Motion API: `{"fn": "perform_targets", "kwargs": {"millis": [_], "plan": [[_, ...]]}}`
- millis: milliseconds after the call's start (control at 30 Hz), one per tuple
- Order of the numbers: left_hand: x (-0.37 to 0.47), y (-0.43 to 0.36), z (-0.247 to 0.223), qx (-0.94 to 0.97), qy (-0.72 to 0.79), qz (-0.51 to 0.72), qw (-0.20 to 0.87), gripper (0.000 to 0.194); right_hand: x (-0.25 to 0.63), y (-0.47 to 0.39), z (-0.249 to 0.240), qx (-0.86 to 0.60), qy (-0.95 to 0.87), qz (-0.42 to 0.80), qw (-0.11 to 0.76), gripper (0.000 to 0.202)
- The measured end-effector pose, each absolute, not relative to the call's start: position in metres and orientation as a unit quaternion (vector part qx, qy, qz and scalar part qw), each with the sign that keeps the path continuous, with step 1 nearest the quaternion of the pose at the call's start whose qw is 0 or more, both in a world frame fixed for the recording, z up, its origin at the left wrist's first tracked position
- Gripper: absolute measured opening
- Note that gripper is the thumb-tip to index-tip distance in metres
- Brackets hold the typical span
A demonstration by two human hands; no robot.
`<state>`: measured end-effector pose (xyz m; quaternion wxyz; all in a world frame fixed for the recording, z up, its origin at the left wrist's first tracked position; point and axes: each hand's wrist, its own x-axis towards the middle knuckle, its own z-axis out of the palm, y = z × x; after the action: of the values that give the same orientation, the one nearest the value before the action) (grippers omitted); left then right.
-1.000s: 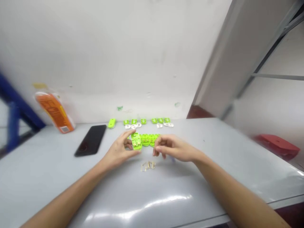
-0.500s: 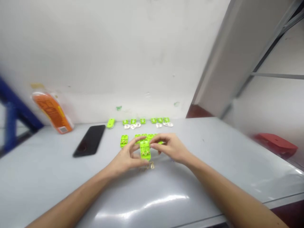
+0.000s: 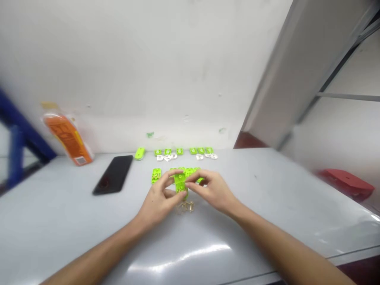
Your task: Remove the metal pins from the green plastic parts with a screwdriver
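My left hand (image 3: 158, 200) holds a bright green plastic housing half (image 3: 179, 180) upright by its edges, thumb low and fingers at the top, with its hollow inner side towards me. Closed in a pinch, my right hand (image 3: 215, 192) has its fingertips at the right edge of that piece; anything between them is too small to make out. Small brass-coloured metal clips (image 3: 187, 206) lie on the table just below. Behind my hands, more green housing halves (image 3: 192, 171) stand partly hidden, and a separate one with metal parts inside (image 3: 156, 175) lies to the left.
Small green pieces (image 3: 179, 151) and white pieces (image 3: 168, 157) line the wall side of the grey table (image 3: 267, 190). A closed green housing (image 3: 139, 153), a black phone (image 3: 114, 174) and an orange package (image 3: 67, 136) are at left. Something red (image 3: 347, 183) sits at right.
My left thumb has moved up onto the lower part of the green housing half, which tilts slightly. My right fingertips have shifted slightly left and down along it. The view has moved a little.
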<state>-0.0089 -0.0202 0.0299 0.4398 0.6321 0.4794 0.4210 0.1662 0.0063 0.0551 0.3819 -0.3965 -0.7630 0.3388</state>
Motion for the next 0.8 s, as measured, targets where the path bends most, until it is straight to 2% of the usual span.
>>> {"fn": "perform_targets", "kwargs": {"millis": [367,800], "plan": [[-0.0055,-0.0258,0.0366,0.631,0.478,0.430,0.433,0.048,0.1606,0.0036,0.0526,-0.389,-0.789,0.274,0.389,0.005],[-0.0025,-0.0275,0.0352,0.614,0.456,0.442,0.468,0.047,0.1621,0.0120,0.0488,-0.382,-0.722,0.429,0.385,0.007]]}}
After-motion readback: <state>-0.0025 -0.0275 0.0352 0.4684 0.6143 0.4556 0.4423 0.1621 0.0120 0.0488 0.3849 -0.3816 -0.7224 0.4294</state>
